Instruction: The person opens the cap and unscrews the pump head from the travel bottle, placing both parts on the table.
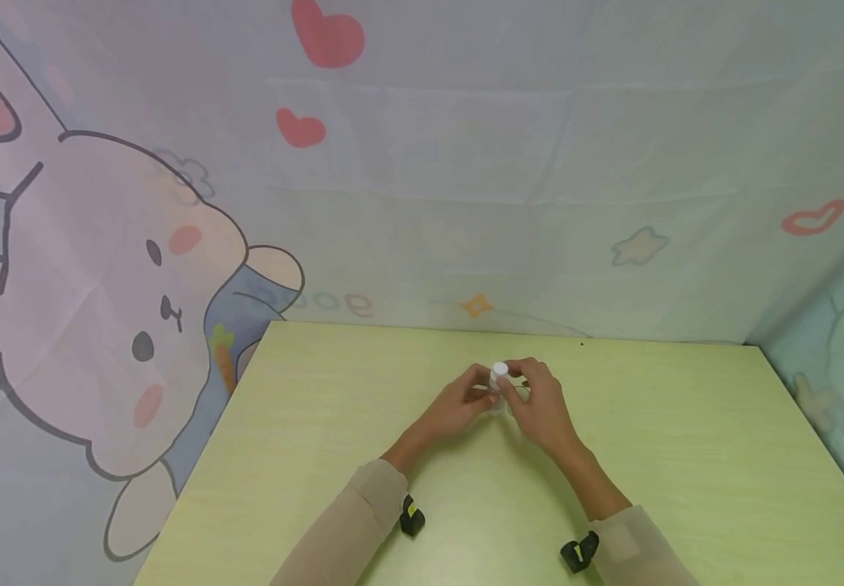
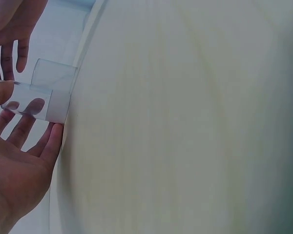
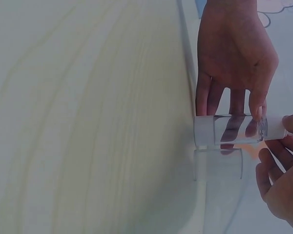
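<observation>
A slim clear bottle (image 3: 232, 129) with a white cap (image 1: 500, 370) stands upright, its base right at the tabletop. My left hand (image 1: 458, 403) grips the body of the bottle, thumb on one side and fingers on the other. At the top, my right hand (image 1: 542, 407) pinches the white cap between thumb and fingers. Close beside the bottle, on the right hand's side, is a short clear glass cup (image 3: 219, 163), partly hidden by the right hand in the head view. Across the bottle's lower part runs a line, with a paler band (image 2: 57, 106) below it.
The pale yellow-green table (image 1: 319, 407) spreads out on both sides of the hands. Behind it hangs a cloth backdrop (image 1: 429, 163) printed with a rabbit and hearts. A small dark speck (image 1: 581, 343) lies near the table's far edge.
</observation>
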Action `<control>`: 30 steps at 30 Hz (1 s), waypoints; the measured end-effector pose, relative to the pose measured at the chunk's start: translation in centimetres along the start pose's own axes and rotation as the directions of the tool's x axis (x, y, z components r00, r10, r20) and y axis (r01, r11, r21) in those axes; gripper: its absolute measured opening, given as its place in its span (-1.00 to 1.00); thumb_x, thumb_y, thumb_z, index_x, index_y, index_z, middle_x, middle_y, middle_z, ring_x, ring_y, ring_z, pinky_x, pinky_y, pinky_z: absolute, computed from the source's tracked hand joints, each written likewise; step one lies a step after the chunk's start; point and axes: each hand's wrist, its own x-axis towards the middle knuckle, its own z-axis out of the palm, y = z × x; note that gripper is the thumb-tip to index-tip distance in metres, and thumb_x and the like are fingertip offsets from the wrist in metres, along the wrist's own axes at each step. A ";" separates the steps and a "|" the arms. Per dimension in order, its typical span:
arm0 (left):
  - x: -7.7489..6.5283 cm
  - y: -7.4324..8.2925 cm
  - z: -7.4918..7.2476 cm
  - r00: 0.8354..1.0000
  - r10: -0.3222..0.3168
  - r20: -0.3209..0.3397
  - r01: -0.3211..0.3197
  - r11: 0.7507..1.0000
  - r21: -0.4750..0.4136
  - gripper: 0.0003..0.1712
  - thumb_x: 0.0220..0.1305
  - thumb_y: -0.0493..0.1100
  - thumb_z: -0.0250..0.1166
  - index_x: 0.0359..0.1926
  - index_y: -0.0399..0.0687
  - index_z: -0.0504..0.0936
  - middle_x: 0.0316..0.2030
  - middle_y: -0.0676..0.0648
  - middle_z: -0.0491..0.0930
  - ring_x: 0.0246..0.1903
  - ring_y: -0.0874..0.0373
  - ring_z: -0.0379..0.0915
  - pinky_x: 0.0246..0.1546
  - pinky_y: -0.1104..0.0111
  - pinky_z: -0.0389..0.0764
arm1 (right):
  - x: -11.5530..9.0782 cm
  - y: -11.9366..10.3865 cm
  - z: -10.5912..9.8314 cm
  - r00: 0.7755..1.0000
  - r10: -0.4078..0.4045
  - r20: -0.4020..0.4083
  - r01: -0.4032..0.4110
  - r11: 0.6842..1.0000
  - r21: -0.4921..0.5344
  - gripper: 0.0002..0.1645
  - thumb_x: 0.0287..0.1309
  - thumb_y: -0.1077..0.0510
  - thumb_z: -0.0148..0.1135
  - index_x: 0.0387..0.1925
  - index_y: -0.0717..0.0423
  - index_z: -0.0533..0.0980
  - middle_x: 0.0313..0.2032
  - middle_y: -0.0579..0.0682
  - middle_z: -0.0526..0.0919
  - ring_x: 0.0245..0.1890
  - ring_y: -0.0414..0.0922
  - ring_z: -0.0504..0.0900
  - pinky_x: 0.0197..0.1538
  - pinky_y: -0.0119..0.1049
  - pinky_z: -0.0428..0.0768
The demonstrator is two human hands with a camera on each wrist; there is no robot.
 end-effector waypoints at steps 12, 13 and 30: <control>-0.2 -0.1 0.1 1.000 -0.011 -0.001 0.011 1.000 -0.011 -0.73 0.61 -0.16 0.23 0.23 0.01 0.49 0.23 -0.08 0.58 0.28 -0.15 0.57 0.24 0.20 0.63 | -0.3 0.3 0.4 1.000 0.024 0.009 -0.025 0.999 0.029 -0.64 0.45 0.14 0.37 0.16 0.22 0.59 0.05 0.11 0.68 0.09 0.12 0.57 0.07 0.12 0.63; -0.2 -0.2 0.1 1.000 -0.005 0.000 0.005 1.000 -0.010 -0.73 0.61 -0.14 0.23 0.23 0.04 0.49 0.23 -0.06 0.58 0.28 -0.12 0.58 0.23 0.23 0.64 | -0.3 0.3 0.4 1.000 0.026 0.007 -0.026 0.999 0.032 -0.63 0.44 0.13 0.37 0.16 0.21 0.59 0.05 0.11 0.68 0.09 0.11 0.57 0.07 0.13 0.63; 0.1 -0.2 -0.1 1.000 0.005 0.018 -0.005 1.000 0.001 -0.73 0.61 -0.10 0.24 0.22 0.07 0.48 0.20 -0.03 0.58 0.27 -0.09 0.59 0.21 0.26 0.65 | 0.1 -0.1 0.2 0.999 0.050 -0.008 -0.049 0.998 0.049 -0.67 0.37 0.17 0.45 0.06 0.23 0.59 0.02 0.13 0.67 0.08 0.12 0.57 0.08 0.16 0.61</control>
